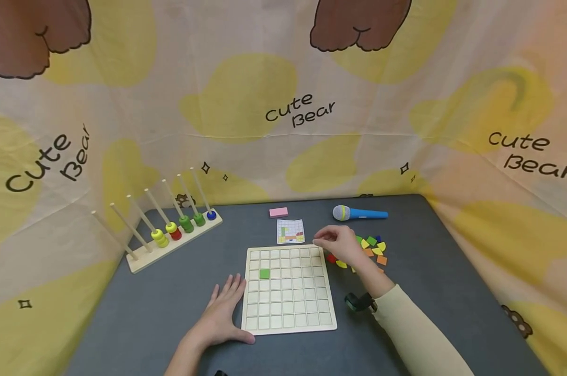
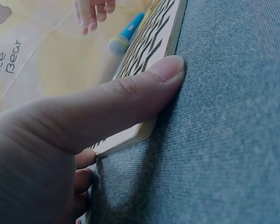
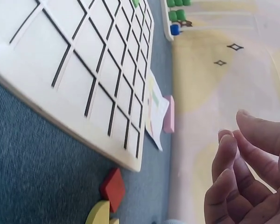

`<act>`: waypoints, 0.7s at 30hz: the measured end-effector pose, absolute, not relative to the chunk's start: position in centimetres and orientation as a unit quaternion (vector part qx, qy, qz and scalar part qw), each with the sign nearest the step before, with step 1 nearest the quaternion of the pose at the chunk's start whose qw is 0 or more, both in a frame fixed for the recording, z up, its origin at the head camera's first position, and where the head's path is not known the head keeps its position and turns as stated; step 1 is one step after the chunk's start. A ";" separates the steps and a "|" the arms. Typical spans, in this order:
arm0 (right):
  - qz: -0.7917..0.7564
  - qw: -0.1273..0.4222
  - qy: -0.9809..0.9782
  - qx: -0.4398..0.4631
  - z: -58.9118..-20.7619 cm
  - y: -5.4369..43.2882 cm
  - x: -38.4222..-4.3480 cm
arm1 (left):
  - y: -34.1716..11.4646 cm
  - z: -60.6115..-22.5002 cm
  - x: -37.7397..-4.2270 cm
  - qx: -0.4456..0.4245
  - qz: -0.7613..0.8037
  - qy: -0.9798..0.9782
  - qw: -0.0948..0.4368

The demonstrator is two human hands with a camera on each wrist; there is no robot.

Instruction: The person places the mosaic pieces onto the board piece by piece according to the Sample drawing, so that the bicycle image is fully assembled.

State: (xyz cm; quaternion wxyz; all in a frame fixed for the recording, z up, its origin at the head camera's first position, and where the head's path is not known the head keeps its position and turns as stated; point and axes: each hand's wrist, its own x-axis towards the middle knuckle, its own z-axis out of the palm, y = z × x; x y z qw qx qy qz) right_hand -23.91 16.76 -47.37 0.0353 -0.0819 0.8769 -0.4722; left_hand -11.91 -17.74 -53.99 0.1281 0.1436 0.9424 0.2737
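A pale wooden grid board (image 1: 288,300) lies flat on the grey table, with one green square (image 1: 264,273) in a cell at its upper left. My left hand (image 1: 219,318) rests at the board's left side, fingers spread, and its thumb (image 2: 165,70) touches the edge by the near left corner. Over the far right corner hovers my right hand (image 1: 343,244), fingers loosely bent; in the right wrist view a gap shows between thumb and fingers, and I see nothing held. Beneath it lie a red square (image 3: 113,189) and a yellow rounded piece (image 3: 99,213).
Several loose coloured pieces (image 1: 382,260) are scattered right of the board, partly behind the right hand. Beyond the board lie a printed pattern card (image 1: 290,231), a pink block (image 1: 278,212) and a blue toy microphone (image 1: 368,214). A peg rack (image 1: 153,257) with coloured beads stands left.
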 end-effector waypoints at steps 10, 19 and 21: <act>-0.473 0.033 0.879 -0.055 -47.6 20.4 -24.7 | -17.8 -54.1 -12.0 0.148 0.270 0.942 0.130; -0.450 0.030 0.892 -0.001 -48.7 25.0 -25.8 | -17.7 -54.2 -12.3 0.147 0.273 0.941 0.133; -0.450 0.033 0.893 0.007 -49.1 25.9 -25.9 | -17.7 -54.2 -12.3 0.146 0.273 0.941 0.134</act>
